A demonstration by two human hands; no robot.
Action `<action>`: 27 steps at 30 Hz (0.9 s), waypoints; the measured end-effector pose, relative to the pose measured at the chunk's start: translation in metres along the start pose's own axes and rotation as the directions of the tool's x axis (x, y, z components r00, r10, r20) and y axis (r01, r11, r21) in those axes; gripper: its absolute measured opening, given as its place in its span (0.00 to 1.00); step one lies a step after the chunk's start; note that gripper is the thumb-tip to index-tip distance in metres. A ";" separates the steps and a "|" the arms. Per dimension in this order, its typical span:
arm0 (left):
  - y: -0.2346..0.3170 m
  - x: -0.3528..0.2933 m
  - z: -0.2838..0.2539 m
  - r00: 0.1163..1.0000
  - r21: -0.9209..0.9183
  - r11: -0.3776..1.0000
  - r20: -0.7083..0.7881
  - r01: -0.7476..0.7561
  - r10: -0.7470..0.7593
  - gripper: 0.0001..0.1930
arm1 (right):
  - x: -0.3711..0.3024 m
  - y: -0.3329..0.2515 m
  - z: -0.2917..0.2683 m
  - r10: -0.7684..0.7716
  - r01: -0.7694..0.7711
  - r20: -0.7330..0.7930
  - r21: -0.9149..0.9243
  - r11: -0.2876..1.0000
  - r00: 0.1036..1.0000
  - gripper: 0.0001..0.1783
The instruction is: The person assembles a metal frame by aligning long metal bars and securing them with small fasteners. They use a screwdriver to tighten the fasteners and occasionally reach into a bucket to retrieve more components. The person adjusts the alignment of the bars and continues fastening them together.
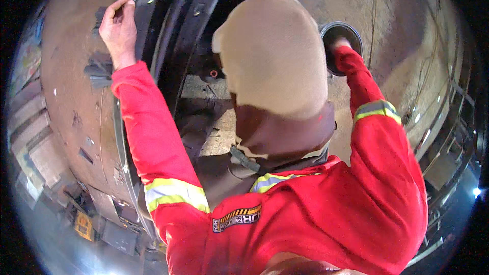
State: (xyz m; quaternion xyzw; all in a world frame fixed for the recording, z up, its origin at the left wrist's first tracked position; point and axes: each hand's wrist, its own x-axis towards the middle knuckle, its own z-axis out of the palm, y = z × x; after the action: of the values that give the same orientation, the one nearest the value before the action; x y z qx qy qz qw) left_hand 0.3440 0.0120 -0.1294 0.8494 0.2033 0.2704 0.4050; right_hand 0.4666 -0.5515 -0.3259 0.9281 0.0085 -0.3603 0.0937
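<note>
My left hand [118,33] is raised at the upper left beside dark steel bars [165,25], its fingers curled and the thumb tip close to the index finger. Whatever it may pinch is too small to make out. My right hand [341,44] reaches down into a round dark bucket [360,39] at the upper right. The bucket's shadowed inside hides those fingers. Between my arms a large rounded form in tan and brown cloth [275,56] fills the middle and covers what lies under it.
Left of the bars, a brown, dirty metal surface [76,117] carries small dark scraps [99,71]. A small reddish ring [214,73] lies in the gap near the middle. An orange-yellow object [84,225] stands low at the left. Bright light [477,192] glares at the right edge.
</note>
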 end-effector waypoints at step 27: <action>0.071 -0.264 -0.100 0.625 -0.919 -0.240 0.389 0.312 -0.677 0.11 | -0.395 -0.353 -0.088 -0.976 0.905 -0.101 -0.403 -0.135 -0.191 0.06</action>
State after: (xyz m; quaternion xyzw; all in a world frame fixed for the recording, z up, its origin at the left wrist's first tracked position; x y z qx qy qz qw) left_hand 0.0874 -0.1210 -0.0982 0.1184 0.3449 0.2476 0.8976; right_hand 0.2039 -0.1684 -0.0566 0.6376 0.7508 -0.1186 -0.1253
